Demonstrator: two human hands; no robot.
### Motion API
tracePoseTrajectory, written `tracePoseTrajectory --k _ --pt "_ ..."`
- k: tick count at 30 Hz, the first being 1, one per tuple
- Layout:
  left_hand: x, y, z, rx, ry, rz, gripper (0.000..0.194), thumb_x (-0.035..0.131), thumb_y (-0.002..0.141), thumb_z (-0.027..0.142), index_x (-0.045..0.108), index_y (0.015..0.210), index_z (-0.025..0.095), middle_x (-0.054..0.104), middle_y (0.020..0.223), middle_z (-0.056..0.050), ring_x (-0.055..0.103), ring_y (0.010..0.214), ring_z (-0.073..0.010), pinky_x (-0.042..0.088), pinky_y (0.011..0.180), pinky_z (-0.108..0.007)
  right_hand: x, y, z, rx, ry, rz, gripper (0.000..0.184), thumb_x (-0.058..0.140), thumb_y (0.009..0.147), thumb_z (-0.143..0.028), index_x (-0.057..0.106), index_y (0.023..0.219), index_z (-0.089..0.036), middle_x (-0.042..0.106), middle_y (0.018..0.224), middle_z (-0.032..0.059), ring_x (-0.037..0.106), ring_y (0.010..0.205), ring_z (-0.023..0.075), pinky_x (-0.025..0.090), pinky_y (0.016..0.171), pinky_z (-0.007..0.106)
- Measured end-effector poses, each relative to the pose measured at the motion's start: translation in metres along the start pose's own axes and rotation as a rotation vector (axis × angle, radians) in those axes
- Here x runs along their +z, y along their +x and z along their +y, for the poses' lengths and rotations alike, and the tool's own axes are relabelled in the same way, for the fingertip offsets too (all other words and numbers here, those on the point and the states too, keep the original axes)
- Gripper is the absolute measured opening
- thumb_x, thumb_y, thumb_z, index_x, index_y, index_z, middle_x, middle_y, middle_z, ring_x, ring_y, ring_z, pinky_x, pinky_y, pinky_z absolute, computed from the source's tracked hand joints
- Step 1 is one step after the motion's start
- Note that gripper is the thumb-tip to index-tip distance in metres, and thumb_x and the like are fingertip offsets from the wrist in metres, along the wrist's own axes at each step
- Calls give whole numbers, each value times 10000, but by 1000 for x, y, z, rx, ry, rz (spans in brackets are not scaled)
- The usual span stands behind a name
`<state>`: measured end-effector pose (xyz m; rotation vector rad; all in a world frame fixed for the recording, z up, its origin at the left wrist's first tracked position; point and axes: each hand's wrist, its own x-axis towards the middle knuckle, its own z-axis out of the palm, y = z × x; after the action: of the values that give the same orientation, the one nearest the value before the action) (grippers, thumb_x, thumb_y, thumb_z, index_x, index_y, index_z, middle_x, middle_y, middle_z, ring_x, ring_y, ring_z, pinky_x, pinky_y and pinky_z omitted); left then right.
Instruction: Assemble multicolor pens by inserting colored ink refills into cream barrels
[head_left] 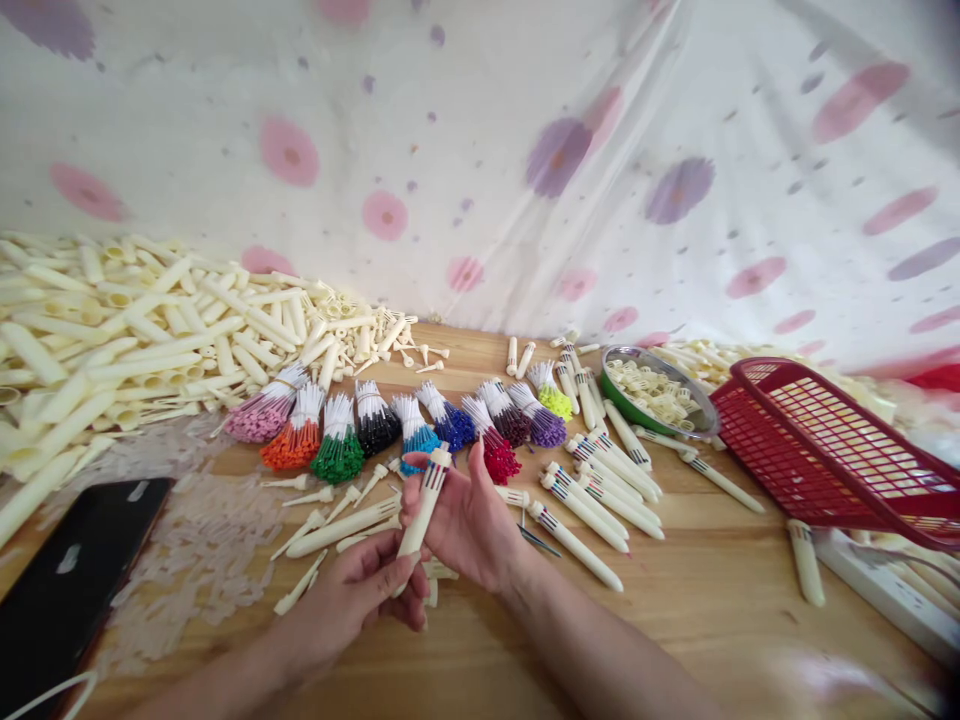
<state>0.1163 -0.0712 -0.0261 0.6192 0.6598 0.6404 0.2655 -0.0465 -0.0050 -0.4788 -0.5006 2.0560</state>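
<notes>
My left hand [381,580] is closed around the lower barrel of a cream multicolour pen [424,505], which it holds tilted with its top up and coloured sliders showing. Behind and to the right of the pen, my right hand [472,525] is open, palm up with its thumb raised; its fingers pass behind the barrel, and I cannot tell whether they touch it. Just beyond the hands stand bundles of refills with coloured ends, among them green [338,445], light blue [417,432] and red [496,448]. Several similar pens [576,548] lie to the right.
Cream pen barrels [135,340] are heaped at the left. Small clear pieces [195,560] lie beside a black phone [79,585]. At the right are a green-sided bowl [660,392] of small cream parts, a red plastic basket [832,450] and a white power strip [892,590].
</notes>
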Motion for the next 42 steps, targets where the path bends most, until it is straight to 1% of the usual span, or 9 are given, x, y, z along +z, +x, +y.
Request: tracePoseTrajectory --k 3,7,16,21,26,29,33,37,42 --pt "2 -2 0 8 -63 11 277 787 668 385 718 762 134 684 626 -32 618 535 -129 490 550 -253 -1 0 0 -6 -23 13 546 504 829 -607 592 1095 -139 674 946 70 606 791 148 463 626 240" --pt "5 -4 2 -7 -100 3 260 779 687 363 734 776 123 678 612 -41 609 523 -124 511 541 -250 -7 0 2 -49 -53 93 418 652 790 -458 646 1040 -123 695 1004 88 633 839 145 465 817 281" --pt "-1 -6 1 -88 -219 -91 251 775 702 339 726 805 116 625 590 -6 543 454 -73 490 466 -201 -3 0 6 -61 59 57 368 789 658 -216 661 999 -165 704 988 20 638 797 102 500 796 229" --pt "-2 -6 0 -98 -217 -106 276 779 694 349 726 823 111 611 590 -3 533 452 -68 489 460 -197 -3 1 9 -89 29 75 433 800 652 -286 642 1034 -158 699 958 31 624 773 108 486 778 238" --pt "-2 -6 -1 -112 -171 -80 260 768 708 346 730 805 109 628 590 -18 543 450 -73 507 474 -212 -1 2 0 -43 91 13 697 482 730 -746 601 1067 -148 614 661 1 499 590 119 425 633 259" --pt "-1 -6 -1 -140 -141 -72 259 773 703 342 731 792 103 637 603 -30 552 460 -80 516 489 -225 0 1 -6 14 94 -30 484 384 883 -568 614 961 -149 478 504 -41 380 503 107 357 568 237" --pt "-1 -4 -1 -139 -138 -72 271 779 694 348 730 788 98 626 590 -27 547 452 -81 509 480 -222 2 0 -7 -7 92 -10 321 401 905 -437 596 875 -184 476 506 -45 376 492 103 346 571 232" --pt "-2 -4 3 -148 -196 -96 262 775 699 340 725 802 104 603 576 -8 521 434 -66 490 454 -197 2 1 -5 -54 56 16 445 492 829 -603 578 1005 -203 651 761 25 531 645 129 401 670 262" --pt "-4 -9 7 -202 -231 -139 299 745 717 388 724 828 111 548 546 26 443 387 -33 430 407 -156 -7 2 -10 -78 -98 107 321 598 820 -433 620 1043 -203 657 1015 40 584 794 138 427 776 290"
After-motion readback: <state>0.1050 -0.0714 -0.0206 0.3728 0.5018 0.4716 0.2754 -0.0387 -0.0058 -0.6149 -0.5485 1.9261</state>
